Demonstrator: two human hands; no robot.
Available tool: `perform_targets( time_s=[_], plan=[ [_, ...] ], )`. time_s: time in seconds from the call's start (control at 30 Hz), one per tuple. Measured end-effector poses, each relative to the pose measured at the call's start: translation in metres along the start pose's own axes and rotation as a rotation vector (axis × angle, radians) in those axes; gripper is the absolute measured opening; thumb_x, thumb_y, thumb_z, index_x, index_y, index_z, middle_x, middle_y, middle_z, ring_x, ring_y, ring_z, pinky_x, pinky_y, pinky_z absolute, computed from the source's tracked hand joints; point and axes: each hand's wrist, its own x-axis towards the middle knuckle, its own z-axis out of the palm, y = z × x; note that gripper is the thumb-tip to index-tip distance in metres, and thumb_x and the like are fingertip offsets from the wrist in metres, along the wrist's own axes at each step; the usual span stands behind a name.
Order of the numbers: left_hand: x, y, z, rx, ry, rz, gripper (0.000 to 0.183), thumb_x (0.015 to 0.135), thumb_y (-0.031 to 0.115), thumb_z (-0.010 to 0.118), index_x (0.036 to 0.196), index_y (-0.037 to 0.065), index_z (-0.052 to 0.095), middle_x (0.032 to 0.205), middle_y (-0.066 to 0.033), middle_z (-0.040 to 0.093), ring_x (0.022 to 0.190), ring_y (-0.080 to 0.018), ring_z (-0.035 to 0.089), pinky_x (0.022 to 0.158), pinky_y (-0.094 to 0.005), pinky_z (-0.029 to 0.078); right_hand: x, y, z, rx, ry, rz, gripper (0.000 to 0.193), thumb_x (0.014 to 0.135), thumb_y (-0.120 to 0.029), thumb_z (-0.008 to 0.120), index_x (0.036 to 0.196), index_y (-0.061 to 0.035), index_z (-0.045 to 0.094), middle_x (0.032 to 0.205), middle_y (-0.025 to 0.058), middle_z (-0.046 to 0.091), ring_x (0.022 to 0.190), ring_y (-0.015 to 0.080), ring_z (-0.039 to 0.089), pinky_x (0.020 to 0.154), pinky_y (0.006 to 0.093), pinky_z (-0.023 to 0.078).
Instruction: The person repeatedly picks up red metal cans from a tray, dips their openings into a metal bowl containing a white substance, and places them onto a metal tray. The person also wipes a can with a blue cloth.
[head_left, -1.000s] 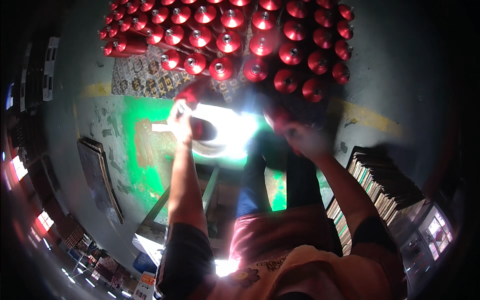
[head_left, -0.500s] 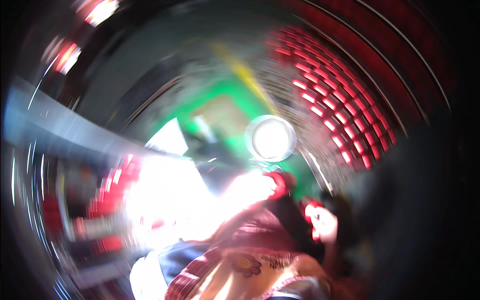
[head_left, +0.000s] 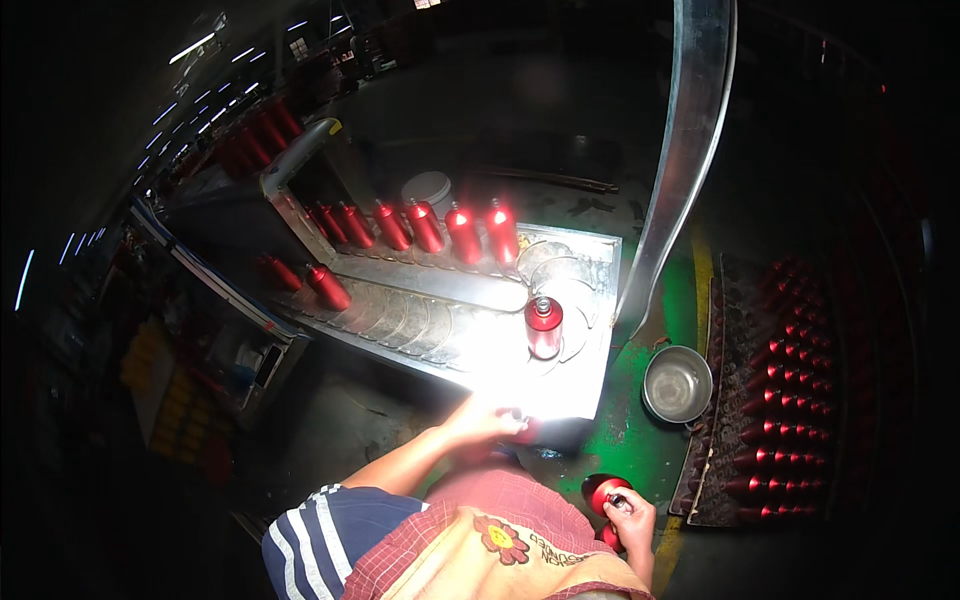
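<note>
My left hand (head_left: 487, 421) is at the near edge of a brightly lit metal conveyor (head_left: 395, 325). Its fingers are closed at the neck end of a red bottle (head_left: 529, 431), which is partly lost in shadow and glare. Low on the right, my right hand (head_left: 632, 517) grips a glossy red bottle (head_left: 603, 492) by its neck; a second red shape shows just below, against the same hand. One red bottle (head_left: 543, 328) stands upright on the conveyor's curved end. Several more red bottles (head_left: 463, 234) stand in a row along its far side.
Right of the conveyor, a round metal pot (head_left: 678, 385) sits on the green floor. Beyond it lies a crate (head_left: 708, 440) of several red bottles. A metal post (head_left: 688, 130) rises past the conveyor's end. A white bucket (head_left: 428, 187) is behind the far row.
The view has swung and steadied from a heavy blur, bringing the conveyor and its bottles into sight. Both hands hold red things in both frames.
</note>
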Motion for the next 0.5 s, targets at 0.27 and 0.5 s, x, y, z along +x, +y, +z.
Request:
perform_targets(
  time_s=[0.27, 0.5],
  plan=[
    [-0.031, -0.013, -0.196, 0.059, 0.416, -0.029, 0.013, 0.083, 0.006, 0.073, 0.096, 0.006, 0.070, 0.067, 0.0070, 0.055, 0.053, -0.0004, 0.045, 0.048, -0.0184, 0.034, 0.085, -0.121, 0.154, -0.096, -0.261, -0.079, 0.027, 0.074, -0.004, 0.078, 0.101, -0.0018, 0.074, 0.083, -0.0001, 0.070, 0.068, 0.0023, 0.055, 0.064, 0.0200, 0.047],
    [0.023, -0.032, -0.352, 0.234, 0.403, 0.008, 0.021, 0.082, 0.016, 0.074, 0.102, 0.011, 0.072, 0.067, 0.0033, 0.059, 0.056, -0.0015, 0.049, 0.050, -0.0202, 0.039, 0.195, -0.202, 0.339, -0.060, -0.316, -0.051, 0.020, 0.079, 0.002, 0.073, 0.098, -0.0019, 0.069, 0.071, -0.0089, 0.051, 0.060, -0.0002, 0.040, 0.053, 0.0172, 0.033]
  ],
)
